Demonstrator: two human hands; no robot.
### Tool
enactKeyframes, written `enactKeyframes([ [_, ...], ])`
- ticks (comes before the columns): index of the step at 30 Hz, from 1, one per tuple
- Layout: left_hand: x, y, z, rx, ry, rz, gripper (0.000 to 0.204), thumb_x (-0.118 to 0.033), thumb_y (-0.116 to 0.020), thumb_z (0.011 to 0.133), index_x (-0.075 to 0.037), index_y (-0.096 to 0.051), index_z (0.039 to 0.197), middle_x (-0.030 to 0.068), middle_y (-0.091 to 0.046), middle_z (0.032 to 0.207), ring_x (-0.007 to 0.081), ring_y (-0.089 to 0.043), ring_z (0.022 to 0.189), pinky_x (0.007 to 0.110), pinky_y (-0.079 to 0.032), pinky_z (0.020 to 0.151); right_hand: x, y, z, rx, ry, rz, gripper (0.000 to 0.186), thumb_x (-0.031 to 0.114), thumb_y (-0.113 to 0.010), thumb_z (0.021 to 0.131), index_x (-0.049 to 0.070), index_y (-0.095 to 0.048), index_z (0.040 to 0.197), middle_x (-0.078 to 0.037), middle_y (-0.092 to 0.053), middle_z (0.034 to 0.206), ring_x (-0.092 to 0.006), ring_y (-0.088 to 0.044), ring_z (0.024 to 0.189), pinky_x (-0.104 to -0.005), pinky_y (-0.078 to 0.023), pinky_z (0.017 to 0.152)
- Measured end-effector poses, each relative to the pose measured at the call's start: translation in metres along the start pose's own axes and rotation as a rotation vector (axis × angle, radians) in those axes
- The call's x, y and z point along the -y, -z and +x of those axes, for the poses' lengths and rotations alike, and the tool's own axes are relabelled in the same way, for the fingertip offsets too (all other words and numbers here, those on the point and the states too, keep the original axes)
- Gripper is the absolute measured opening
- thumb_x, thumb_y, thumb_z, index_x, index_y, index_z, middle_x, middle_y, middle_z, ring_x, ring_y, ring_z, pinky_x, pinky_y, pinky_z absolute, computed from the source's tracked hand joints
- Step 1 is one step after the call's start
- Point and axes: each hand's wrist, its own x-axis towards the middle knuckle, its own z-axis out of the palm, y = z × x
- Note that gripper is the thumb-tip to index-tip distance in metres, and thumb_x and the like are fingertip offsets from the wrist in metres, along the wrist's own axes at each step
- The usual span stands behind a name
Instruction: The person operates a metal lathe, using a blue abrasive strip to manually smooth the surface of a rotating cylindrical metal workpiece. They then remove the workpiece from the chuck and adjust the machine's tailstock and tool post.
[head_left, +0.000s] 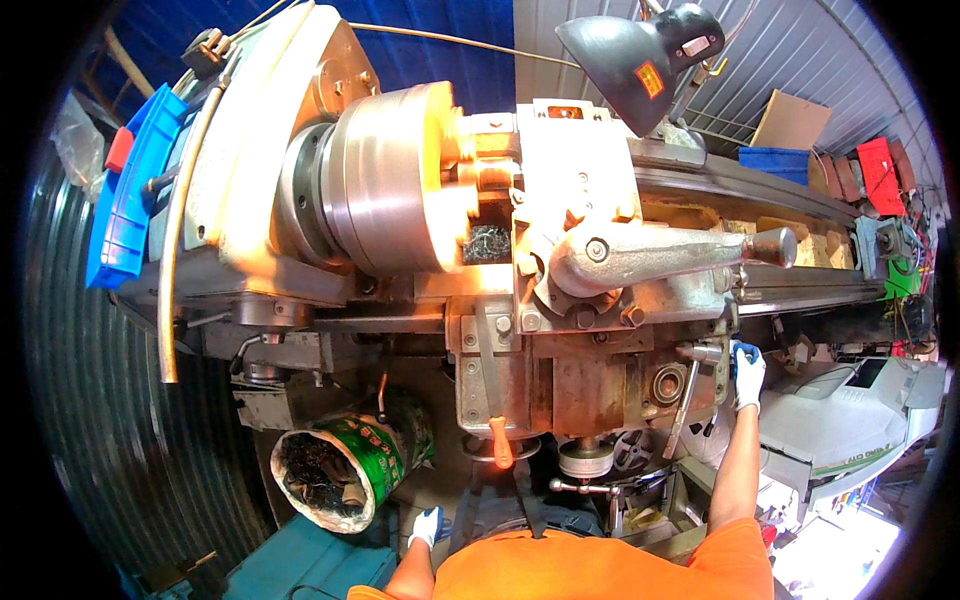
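Note:
My right hand (747,374), in a white glove with blue fingers, is closed at the right side of the lathe carriage, around the end of a short metal control lever (708,353). Its fingertips are partly hidden. Low beside my body, my left hand (427,526), gloved alike, is held away from the machine with its fingers loosely apart and nothing visible in it. The lathe chuck (390,180) has blurred jaws, as if spinning. Facing it is the tool post (575,160), topped by a large clamping handle (670,255). Any workpiece in the jaws is hard to make out.
A black lamp (615,65) hangs over the tool post. An orange-handled tool (501,440) points down the carriage front. Below the chuck stands a green and white sack (375,460) of dark scraps. A blue tray (130,200) is at far left, a scooter (850,425) at right.

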Motion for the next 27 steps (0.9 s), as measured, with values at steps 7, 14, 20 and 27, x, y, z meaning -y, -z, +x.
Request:
enactKeyframes([
  [7,-0.001,-0.002,-0.003,-0.005,-0.003,-0.024,0.047,-0.040,-0.048,0.094,-0.002,-0.049,0.122,0.0251,-0.064,0.110,0.0394,-0.066,0.090,0.048,-0.055,0.074,-0.004,0.001,0.002,-0.017,0.020,-0.038,0.011,0.017,-0.064,0.087,0.007,-0.065,0.091,0.003,-0.057,0.069,-0.0059,-0.050,0.056,-0.0236,-0.040,0.049],
  [14,0.003,-0.001,0.004,0.001,-0.010,-0.011,0.046,-0.040,-0.048,0.094,-0.002,-0.050,0.121,0.0254,-0.064,0.109,0.0398,-0.066,0.090,0.049,-0.055,0.076,-0.004,0.001,0.002,-0.010,0.028,-0.043,0.011,0.017,-0.064,0.087,0.008,-0.066,0.093,0.003,-0.058,0.070,-0.0053,-0.050,0.057,-0.0232,-0.040,0.049],
  [20,0.011,0.008,0.017,0.019,-0.022,-0.020,0.046,-0.040,-0.048,0.094,-0.002,-0.050,0.120,0.0250,-0.065,0.107,0.0396,-0.067,0.088,0.049,-0.056,0.074,-0.003,-0.001,0.002,-0.005,-0.010,-0.016,0.011,0.016,-0.063,0.088,0.008,-0.067,0.094,0.003,-0.058,0.070,-0.0048,-0.050,0.056,-0.0227,-0.040,0.049],
  [27,0.013,0.009,0.023,0.027,0.002,-0.045,0.047,-0.040,-0.050,0.094,-0.002,-0.049,0.121,0.0257,-0.063,0.110,0.0402,-0.066,0.090,0.050,-0.055,0.075,-0.008,0.000,0.004,-0.011,0.010,-0.021,0.011,0.016,-0.064,0.087,0.008,-0.067,0.094,0.003,-0.058,0.069,-0.0047,-0.050,0.055,-0.0227,-0.040,0.048],
])
